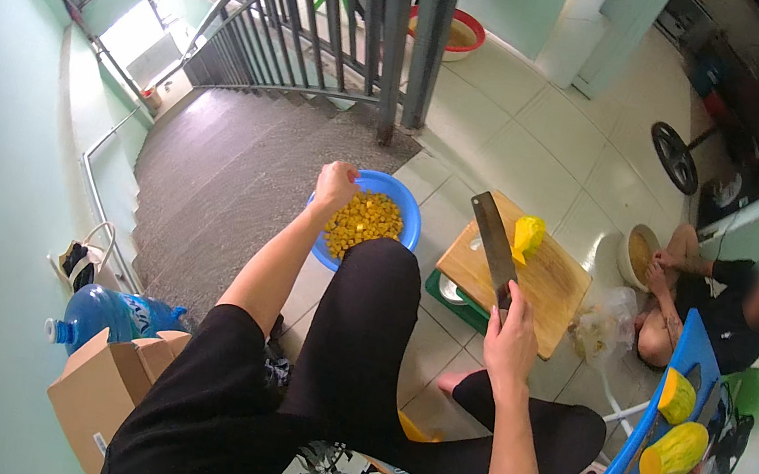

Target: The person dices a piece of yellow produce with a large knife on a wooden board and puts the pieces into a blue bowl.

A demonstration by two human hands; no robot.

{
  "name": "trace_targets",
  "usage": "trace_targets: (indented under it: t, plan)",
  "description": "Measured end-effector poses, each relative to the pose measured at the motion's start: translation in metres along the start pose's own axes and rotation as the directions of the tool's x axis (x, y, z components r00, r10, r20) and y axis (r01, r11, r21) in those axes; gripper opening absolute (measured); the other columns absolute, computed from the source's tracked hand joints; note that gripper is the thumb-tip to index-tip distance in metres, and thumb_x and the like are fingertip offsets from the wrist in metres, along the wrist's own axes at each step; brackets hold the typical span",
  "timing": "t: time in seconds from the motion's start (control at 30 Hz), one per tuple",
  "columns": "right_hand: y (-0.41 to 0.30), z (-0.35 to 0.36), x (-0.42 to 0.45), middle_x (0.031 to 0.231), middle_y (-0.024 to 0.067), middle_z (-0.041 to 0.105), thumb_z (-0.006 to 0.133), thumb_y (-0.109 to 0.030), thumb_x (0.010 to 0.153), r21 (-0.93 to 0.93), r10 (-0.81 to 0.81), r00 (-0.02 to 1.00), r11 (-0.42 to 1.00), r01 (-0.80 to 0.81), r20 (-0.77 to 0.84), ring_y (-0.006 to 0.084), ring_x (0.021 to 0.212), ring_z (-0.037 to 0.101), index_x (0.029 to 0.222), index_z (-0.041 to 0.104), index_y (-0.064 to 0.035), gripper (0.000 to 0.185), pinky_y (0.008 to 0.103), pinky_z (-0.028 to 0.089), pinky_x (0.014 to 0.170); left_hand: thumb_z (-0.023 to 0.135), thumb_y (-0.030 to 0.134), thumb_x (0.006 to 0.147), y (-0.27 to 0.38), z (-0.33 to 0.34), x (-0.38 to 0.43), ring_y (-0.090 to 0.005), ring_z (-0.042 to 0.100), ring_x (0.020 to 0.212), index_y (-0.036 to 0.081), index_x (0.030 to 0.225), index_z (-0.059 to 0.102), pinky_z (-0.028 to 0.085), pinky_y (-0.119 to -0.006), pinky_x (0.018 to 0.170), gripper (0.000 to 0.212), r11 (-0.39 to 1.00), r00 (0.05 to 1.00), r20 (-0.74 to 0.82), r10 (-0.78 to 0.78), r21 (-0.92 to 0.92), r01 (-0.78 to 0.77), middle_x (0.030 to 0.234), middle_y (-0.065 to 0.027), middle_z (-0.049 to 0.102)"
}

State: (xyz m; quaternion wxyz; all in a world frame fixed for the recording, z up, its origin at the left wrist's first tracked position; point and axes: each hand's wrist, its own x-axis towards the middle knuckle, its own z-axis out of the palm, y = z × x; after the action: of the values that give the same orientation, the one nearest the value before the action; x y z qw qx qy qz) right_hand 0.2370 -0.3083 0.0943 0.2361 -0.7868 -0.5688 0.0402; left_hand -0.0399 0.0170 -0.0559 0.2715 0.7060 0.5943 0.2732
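Note:
My left hand (337,186) is over the left rim of a blue plastic basin (414,216), fingers curled; whether anything is in them is hidden. Many small diced orange-yellow cubes (360,226), seemingly squash, fill the basin. In my right hand (513,341) is the handle of a cleaver (492,238), its broad dark blade pointing away from me over a wooden cutting board (553,290). Just right of the blade, a peeled yellow piece of squash (529,234) rests on the board. Beneath the board is a green plastic container (461,312), mostly covered.
At right, a seated person (740,308) has both hands at a pale bowl (637,256). Nearer, a blue stool (683,351) holds cut squash (674,453). A plastic bag (604,322) lies beside the board. Stairs (257,154) descend behind the basin; a cardboard box (102,386) stands left.

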Motion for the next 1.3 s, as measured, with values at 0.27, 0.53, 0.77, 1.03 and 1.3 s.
trace_targets:
  t: [0.27, 0.53, 0.77, 1.03, 1.3]
  plan:
    - [0.071, -0.02, -0.032, 0.111, 0.018, 0.06, 0.059, -0.017, 0.093, 0.023, 0.068, 0.977, 0.998, -0.065, -0.201, 0.0369, 0.094, 0.063, 0.136, 0.045, -0.0093, 0.046, 0.045, 0.052, 0.075, 0.077, 0.029, 0.075, 0.046, 0.007, 0.004, -0.0339, 0.068, 0.095, 0.005, 0.101, 0.073, 0.053, -0.042, 0.085, 0.036, 0.949, 0.972, 0.113, 0.206, 0.221, -0.227, 0.096, -0.0176, 0.072]
    - [0.093, -0.014, -0.035, 0.103, 0.0238, 0.065, 0.057, -0.02, 0.095, 0.418, 0.491, 0.869, 0.801, -0.428, -0.051, 0.0371, 0.089, 0.065, 0.133, 0.045, -0.0014, 0.044, 0.0452, 0.05, 0.079, 0.075, 0.028, 0.078, 0.229, 0.085, -0.068, -0.0309, 0.068, 0.093, 0.005, 0.105, 0.069, 0.054, -0.044, 0.08, 0.036, 0.794, 0.659, 0.631, 0.41, 0.109, -0.598, 0.097, -0.0163, 0.071]
    - [0.103, -0.008, -0.043, 0.109, 0.0257, 0.064, 0.055, -0.021, 0.096, 0.437, 0.497, 0.866, 0.79, -0.43, -0.045, 0.0379, 0.091, 0.065, 0.134, 0.044, -0.0013, 0.045, 0.0457, 0.051, 0.081, 0.063, 0.01, 0.081, 0.241, 0.175, -0.16, -0.0308, 0.061, 0.107, 0.009, 0.107, 0.066, 0.057, -0.04, 0.079, 0.027, 0.424, 0.452, 0.663, 0.596, 0.218, -0.879, 0.116, -0.0156, 0.055]
    - [0.101, -0.011, -0.037, 0.114, 0.0271, 0.062, 0.056, -0.02, 0.095, 0.49, 0.469, 0.878, 0.79, -0.369, -0.096, 0.0395, 0.097, 0.064, 0.133, 0.044, 0.0006, 0.045, 0.0458, 0.05, 0.084, 0.061, 0.006, 0.082, 0.215, 0.182, -0.138, -0.0287, 0.067, 0.095, 0.007, 0.092, 0.067, 0.059, -0.039, 0.07, 0.012, 0.445, 0.507, 0.612, 0.608, 0.266, -0.855, 0.103, -0.0145, 0.063]
    - [0.091, -0.023, -0.04, 0.116, 0.0278, 0.061, 0.055, -0.018, 0.096, 0.578, 0.463, 0.884, 0.739, -0.347, -0.061, 0.0414, 0.101, 0.062, 0.132, 0.044, 0.0016, 0.043, 0.0459, 0.049, 0.087, 0.061, 0.008, 0.08, 0.178, 0.092, -0.017, -0.0348, 0.07, 0.083, 0.005, 0.084, 0.071, 0.057, -0.044, 0.074, 0.011, 0.551, 0.685, 0.512, 0.518, 0.413, -0.726, 0.084, -0.0189, 0.07]
